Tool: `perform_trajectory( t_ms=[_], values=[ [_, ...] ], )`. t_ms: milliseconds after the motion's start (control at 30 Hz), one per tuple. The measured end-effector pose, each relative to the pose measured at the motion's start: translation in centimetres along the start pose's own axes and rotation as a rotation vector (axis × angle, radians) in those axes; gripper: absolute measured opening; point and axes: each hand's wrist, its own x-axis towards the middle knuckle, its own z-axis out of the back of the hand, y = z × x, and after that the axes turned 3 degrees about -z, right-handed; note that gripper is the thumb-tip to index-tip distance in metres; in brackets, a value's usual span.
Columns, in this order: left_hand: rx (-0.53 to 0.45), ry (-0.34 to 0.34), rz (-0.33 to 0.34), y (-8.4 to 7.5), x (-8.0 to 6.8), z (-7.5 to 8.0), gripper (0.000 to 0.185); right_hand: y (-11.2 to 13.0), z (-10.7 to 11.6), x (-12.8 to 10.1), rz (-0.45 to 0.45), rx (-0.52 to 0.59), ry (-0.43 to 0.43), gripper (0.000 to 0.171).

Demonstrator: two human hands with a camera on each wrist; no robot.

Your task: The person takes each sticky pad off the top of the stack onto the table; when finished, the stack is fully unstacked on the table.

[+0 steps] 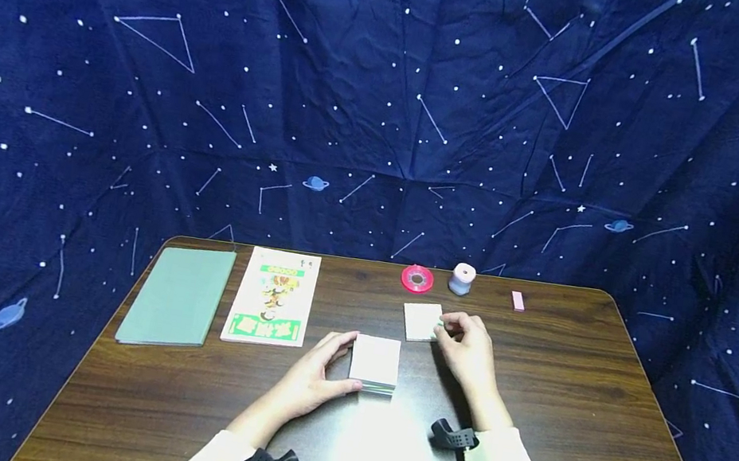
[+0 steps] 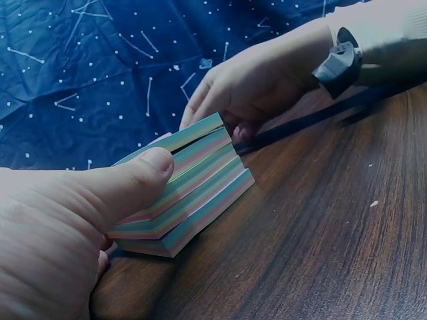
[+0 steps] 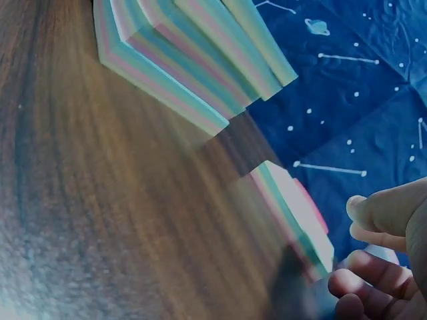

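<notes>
Lowest in the head frame, two pale sleeves with a black camera mount on each wrist. Just above them, in the lower middle, the left hand [image 1: 310, 374] curled round the left side of the thick paper pad [image 1: 375, 363], thumb pressed on its striped edge, as seen large in the left wrist view [image 2: 143, 175]; pad [image 2: 183, 190] lying flat on the bench [image 1: 564, 422], its layers slightly fanned apart in pastel bands. A little higher and to the right of centre, the right hand [image 1: 466, 351] with fingers bent, pinching the right edge of the smaller paper stack [image 1: 421, 322], which lies flat on the wood, near the big pad but not touching it. In the right wrist view, same small stack [image 3: 293, 213] at lower right beside the fingertips [image 3: 377, 210], big pad [image 3: 193, 60] at the top. Judged from this: one portion of sheets already separate from the pad and set down apart, most of the paper still in the pad, so rather early in the work. At middle left of the head frame, a green book [image 1: 178, 295] and just beside it a colourful printed booklet [image 1: 272, 297], both flat and untouched. Farthest, along the back edge of the bench, a red tape roll [image 1: 417, 278], a small pale bottle-like thing [image 1: 462, 278] and a pink eraser [image 1: 518, 301]. No box, tray or other container visible anywhere, so nothing to report inside one. Behind everything, a dark blue star-printed cloth [image 1: 389, 105].
</notes>
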Motion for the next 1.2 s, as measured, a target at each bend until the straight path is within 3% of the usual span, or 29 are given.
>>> perform_trajectory(
  t_ms=[333,533,700,800,967,1200],
  values=[
    [-0.013,-0.012,-0.003,0.2,0.0,-0.1,0.086,2.5,1.2,-0.3,0.076,0.011,0.052,0.017],
    [0.002,-0.007,-0.006,0.1,0.0,-0.1,0.087,4.3,1.9,-1.0,0.067,0.041,0.24,0.017],
    [0.006,-0.004,-0.009,0.0,0.0,0.0,0.086,5.7,1.9,-1.7,0.112,0.043,0.462,0.032],
    [0.005,-0.003,-0.009,0.1,0.0,0.1,0.085,6.2,1.7,-2.1,0.166,0.011,0.549,0.043],
    [-0.002,-0.001,-0.012,0.2,0.0,0.1,0.084,6.8,1.1,-2.8,0.219,-0.066,0.618,0.062],
    [-0.001,-0.001,-0.001,0.3,0.0,0.1,0.084,7.0,0.6,-3.3,0.199,-0.133,0.633,0.077]
  ],
)
